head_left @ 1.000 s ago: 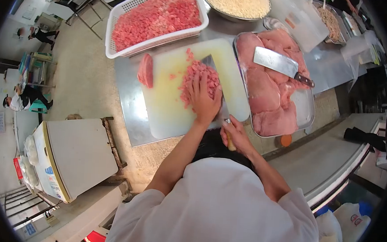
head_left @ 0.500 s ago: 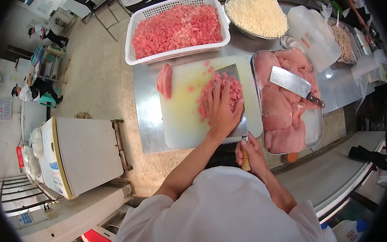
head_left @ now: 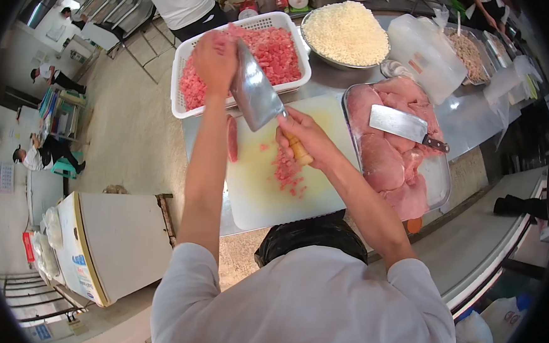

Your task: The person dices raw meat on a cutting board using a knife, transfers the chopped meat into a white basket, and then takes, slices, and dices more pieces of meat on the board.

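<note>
My right hand (head_left: 303, 137) is wrapped round the wooden handle of a cleaver (head_left: 254, 88). Its broad blade points up and left, with the tip over a white basket (head_left: 177, 96) of diced raw meat (head_left: 275, 52). Beside the blade, my left hand (head_left: 216, 61) is over the basket; its fingers are blurred, and I cannot tell what they hold. Below my right hand, a small heap of diced meat (head_left: 285, 172) lies on the white cutting board (head_left: 254, 198). A larger piece of meat (head_left: 232, 139) sits at the board's left edge, partly behind my left forearm.
A metal tray (head_left: 438, 193) to the right holds large raw meat slabs (head_left: 382, 159) with a second cleaver (head_left: 398, 122) across them. Behind the board stands a bowl of pale chopped food (head_left: 346, 34). A person in a white shirt (head_left: 175, 2) stands beyond the basket.
Both hands and the cleaver have moved up and left from the board to the basket. Much of the diced meat has left the board. The view has tilted slightly upward.
</note>
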Motion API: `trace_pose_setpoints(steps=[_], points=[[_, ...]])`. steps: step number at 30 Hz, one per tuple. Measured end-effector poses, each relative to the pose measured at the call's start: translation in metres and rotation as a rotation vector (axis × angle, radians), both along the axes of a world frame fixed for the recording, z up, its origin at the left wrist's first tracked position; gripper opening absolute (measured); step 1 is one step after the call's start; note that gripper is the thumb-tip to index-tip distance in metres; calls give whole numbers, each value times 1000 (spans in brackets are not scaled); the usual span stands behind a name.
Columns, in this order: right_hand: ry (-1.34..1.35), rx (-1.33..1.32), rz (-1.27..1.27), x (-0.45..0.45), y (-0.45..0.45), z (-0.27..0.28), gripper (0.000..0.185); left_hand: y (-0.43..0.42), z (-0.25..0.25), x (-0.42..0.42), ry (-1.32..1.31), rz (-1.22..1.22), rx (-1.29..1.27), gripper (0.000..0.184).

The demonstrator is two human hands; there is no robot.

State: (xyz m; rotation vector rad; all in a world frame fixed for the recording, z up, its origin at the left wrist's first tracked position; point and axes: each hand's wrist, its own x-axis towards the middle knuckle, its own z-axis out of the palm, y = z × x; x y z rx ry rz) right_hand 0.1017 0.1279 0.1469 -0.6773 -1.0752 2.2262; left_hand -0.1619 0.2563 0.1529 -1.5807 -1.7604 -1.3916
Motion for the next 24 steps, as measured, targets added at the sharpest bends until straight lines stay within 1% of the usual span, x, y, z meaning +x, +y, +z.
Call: trace_pose_setpoints(steps=[2,3,5,6,7,8,10,12,14,15,18,19,21,24], points=[[-85,104,-23,18,-19,-11,31,13,-34,-47,49,-29,-27,27],[-129,154,-27,31,-33,-18,30,14,-46,-56,72,-38,-42,23],[-259,159,-50,74,-61,-33,30,-15,-50,-33,47,-63,4,16],[-274,108,-69,98,-77,-52,32,-38,-54,-13,39,-79,23,12],[-290,50,-91,122,-95,-71,36,-66,-63,13,-120,-139,-36,11],[-354,11,-124,142,-111,-73,35,-96,-73,41,-283,-200,-94,10],[-436,-38,-194,173,-136,-76,31,-140,-103,75,-234,-365,-330,8],[-468,-67,-262,195,-154,-81,26,-145,-150,94,-323,-500,-364,21],[-526,-60,-260,209,-160,-89,26,-136,-177,106,-286,-317,-335,32],[-555,-55,-265,213,-163,-92,26,-125,-182,109,-264,-232,-319,38],[-683,59,-185,207,-147,-85,30,-114,-184,113,-314,-450,-575,47],[-679,64,-192,203,-143,-82,32,-119,-179,116,-234,-535,-567,43],[-661,94,-208,189,-127,-75,34,-142,-167,126,-260,-610,-649,41],[-802,275,-136,170,-106,-61,38,-183,-143,139,-315,-658,-697,37]])
